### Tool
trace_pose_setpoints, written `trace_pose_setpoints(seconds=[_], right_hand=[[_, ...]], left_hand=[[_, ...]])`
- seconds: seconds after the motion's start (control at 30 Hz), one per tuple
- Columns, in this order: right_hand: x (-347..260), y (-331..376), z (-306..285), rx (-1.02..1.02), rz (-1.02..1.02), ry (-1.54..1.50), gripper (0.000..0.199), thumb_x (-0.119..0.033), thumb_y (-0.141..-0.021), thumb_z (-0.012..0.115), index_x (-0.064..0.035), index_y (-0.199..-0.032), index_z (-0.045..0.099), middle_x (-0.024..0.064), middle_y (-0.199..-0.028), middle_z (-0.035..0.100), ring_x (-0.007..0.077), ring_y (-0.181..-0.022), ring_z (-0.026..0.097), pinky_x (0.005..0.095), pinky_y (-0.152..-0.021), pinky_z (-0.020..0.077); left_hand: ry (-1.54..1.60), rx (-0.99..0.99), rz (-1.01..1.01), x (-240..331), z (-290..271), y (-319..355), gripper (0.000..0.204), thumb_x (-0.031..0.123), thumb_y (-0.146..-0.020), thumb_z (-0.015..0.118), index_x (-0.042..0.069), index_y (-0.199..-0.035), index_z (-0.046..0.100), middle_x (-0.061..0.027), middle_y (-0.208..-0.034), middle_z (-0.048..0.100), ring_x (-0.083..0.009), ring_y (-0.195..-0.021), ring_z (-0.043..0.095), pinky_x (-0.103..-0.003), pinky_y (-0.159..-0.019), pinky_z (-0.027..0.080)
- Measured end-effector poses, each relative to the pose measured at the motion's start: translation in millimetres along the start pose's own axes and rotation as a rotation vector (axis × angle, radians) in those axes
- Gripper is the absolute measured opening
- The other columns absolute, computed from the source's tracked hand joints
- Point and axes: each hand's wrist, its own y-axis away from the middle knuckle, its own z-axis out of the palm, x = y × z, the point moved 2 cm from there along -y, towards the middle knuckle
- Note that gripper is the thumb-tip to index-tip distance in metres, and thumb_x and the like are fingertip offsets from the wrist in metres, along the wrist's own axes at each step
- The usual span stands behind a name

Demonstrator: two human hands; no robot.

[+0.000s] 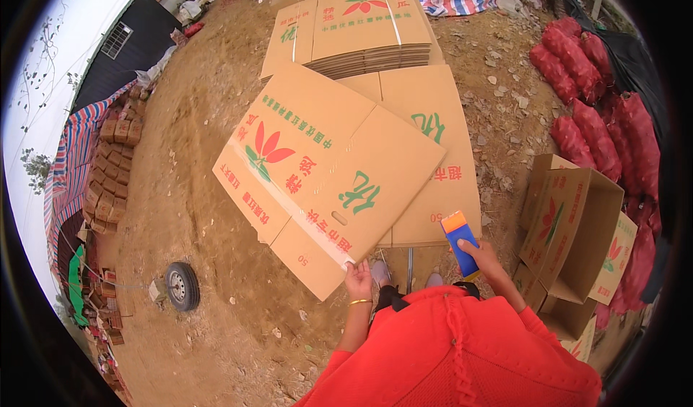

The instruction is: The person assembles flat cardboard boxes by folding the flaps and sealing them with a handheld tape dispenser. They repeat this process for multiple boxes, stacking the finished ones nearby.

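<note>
My left hand (358, 278) grips the near edge of a flat, folded cardboard box (325, 172) printed with a red flower and green marks, lifting it tilted above the ground. My right hand (482, 255) holds a blue tape dispenser with an orange top (459, 241), just right of that box. Under the raised box lies another flat carton (433, 147) on a low pile. I wear a red top, and a gold bangle sits on my left wrist.
A taller stack of flat cartons (361, 28) sits farther ahead. An assembled open box (577, 234) stands at right, beside red mesh sacks (592, 111). A small wheel (182, 286) lies at left on the dirt. Stacked boxes (108, 169) line a striped tarp at far left.
</note>
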Motion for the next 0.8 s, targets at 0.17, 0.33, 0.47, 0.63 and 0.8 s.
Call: trace_pose_setpoints(seconds=[0.17,0.33,0.47,0.63,0.8], right_hand=[[-22.8,-3.0,-11.9,0.002,0.003,-0.017,0.045,-0.038,-0.085,0.066,0.005,-0.098,0.062,0.009,-0.072,0.063,0.0167,-0.054,0.062,0.0288,-0.051,0.0516],[-56.2,-52.2,-34.2,0.057,-0.157,0.099,0.044,-0.039,-0.084,0.067,0.0036,-0.095,0.065,0.0082,-0.075,0.065,0.0144,-0.061,0.062,0.0266,-0.056,0.05],[-94.1,-92.2,-29.4,0.185,-0.441,0.51,0.052,-0.044,-0.079,0.069,0.0067,-0.09,0.063,0.014,-0.072,0.065,0.0209,-0.067,0.064,0.0354,-0.063,0.0506],[-147.5,-178.0,-24.1,0.344,-0.589,1.034,0.055,-0.048,-0.076,0.069,0.0062,-0.083,0.061,0.0227,-0.069,0.062,0.0352,-0.068,0.064,0.0426,-0.062,0.05],[-157.3,-253.2,9.7,0.437,-0.625,1.286,0.054,-0.048,-0.076,0.069,0.0045,-0.086,0.06,0.0217,-0.073,0.062,0.0364,-0.071,0.064,0.0443,-0.066,0.0502]], left_hand=[[0.173,0.082,0.136,51.8,-17.1,-33.9,0.025,0.018,-0.094,0.056,0.002,-0.114,0.056,-0.0107,-0.117,0.061,-0.0266,-0.112,0.056,-0.046,-0.098,0.046],[0.163,-0.013,0.295,100.1,-29.4,-55.2,0.031,0.02,-0.097,0.048,0.0,-0.121,0.052,-0.0135,-0.123,0.059,-0.0293,-0.112,0.057,-0.047,-0.094,0.049],[0.09,-0.065,0.343,128.4,-38.9,-43.7,0.033,0.017,-0.097,0.047,-0.001,-0.125,0.049,-0.0148,-0.124,0.058,-0.0289,-0.112,0.057,-0.045,-0.094,0.049],[-0.006,-0.06,0.349,116.1,-32.3,-30.9,0.033,0.011,-0.093,0.052,-0.001,-0.124,0.051,-0.0137,-0.123,0.059,-0.0277,-0.112,0.057,-0.044,-0.096,0.047],[0.034,-0.148,0.261,117.7,-45.5,-47.8,0.037,0.012,-0.09,0.058,0.001,-0.124,0.052,-0.0121,-0.124,0.059,-0.0273,-0.113,0.056,-0.045,-0.098,0.045]])
